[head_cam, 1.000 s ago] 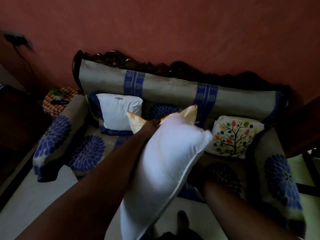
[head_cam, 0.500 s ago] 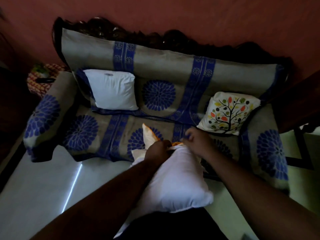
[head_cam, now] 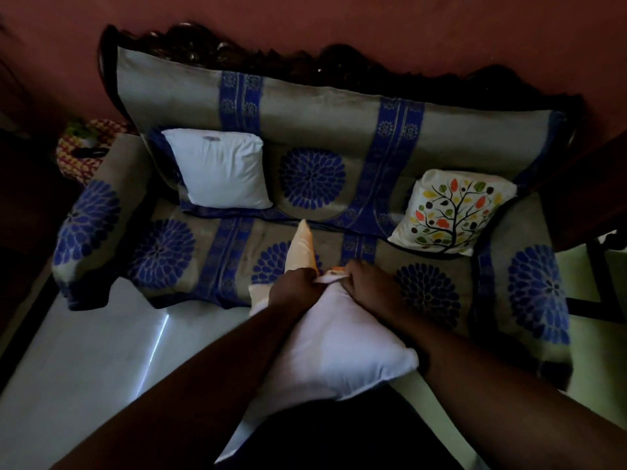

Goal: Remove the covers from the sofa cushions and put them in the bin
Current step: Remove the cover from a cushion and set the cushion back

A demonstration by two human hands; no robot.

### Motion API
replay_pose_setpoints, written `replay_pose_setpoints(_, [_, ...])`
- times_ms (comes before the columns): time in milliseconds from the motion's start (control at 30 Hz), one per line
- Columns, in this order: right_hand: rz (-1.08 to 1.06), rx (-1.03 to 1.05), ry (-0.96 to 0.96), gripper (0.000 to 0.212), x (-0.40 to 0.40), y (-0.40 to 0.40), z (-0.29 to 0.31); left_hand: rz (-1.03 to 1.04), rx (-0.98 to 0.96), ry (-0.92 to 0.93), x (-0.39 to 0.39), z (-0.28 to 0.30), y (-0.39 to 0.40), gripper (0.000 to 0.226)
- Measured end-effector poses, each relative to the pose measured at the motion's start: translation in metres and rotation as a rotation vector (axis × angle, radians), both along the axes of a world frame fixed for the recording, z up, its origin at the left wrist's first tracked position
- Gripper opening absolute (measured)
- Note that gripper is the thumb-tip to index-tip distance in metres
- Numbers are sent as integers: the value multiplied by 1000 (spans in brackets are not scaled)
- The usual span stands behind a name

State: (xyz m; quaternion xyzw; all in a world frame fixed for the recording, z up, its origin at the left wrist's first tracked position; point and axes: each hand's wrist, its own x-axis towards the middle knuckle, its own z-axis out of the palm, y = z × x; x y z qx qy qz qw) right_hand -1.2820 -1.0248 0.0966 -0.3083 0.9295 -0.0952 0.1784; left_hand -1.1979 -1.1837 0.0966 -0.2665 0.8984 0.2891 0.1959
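i see my left hand point(head_cam: 296, 289) clenched around the cream cover point(head_cam: 303, 247), which sticks up at frame centre, while my right hand point(head_cam: 368, 282) grips the top edge of the white cushion point(head_cam: 334, 347) just beside it — the cushion lies low in the centre, between both forearms. on the sofa point(head_cam: 319, 130) behind, a bare white cushion point(head_cam: 220, 169) leans at the upper left and a tree-print cushion point(head_cam: 451, 212) sits at the right — still covered. i can't spot the bin.
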Motion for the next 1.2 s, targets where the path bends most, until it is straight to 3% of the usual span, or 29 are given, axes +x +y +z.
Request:
replay_pose_setpoints(100, [-35,-88,-35,25,16,7,-19,-110,51,-105,3,2,-13,66])
replay_pose_setpoints(200, [-78,-235,-261,16,20,20,-34,-193,115,-233,18,-1,-14,77])
replay_pose_setpoints(300, [-112,-284,-520,15,10,32,-33,-140,131,-199,28,-6,-9,101])
replay_pose_setpoints(433, [-84,-217,-723,19,-2,35,-20,-178,12,-150,24,4,6,66])
replay_pose_setpoints(567, [-74,-255,-769,26,-2,51,-19,-197,-25,-137,22,5,10,60])
replay_pose_setpoints(700, [23,-240,-476,61,3,68,-29,-171,10,-98,25,0,5,64])
replay_pose_setpoints(800, [221,-99,109,42,13,74,-40,-86,77,-13,28,1,7,51])
replay_pose_setpoints(900, [218,17,242,27,16,61,-40,-92,85,7,28,2,6,46])
replay_pose_setpoints(967, [121,101,181,29,16,54,-38,-67,102,15,27,2,5,47])
replay_pose_setpoints(1033, [-21,47,20,34,13,47,-27,-30,119,37,30,5,4,45])
replay_pose_setpoints(1200, [-291,-277,-460,68,10,50,-20,-87,-27,4,32,0,-3,60])
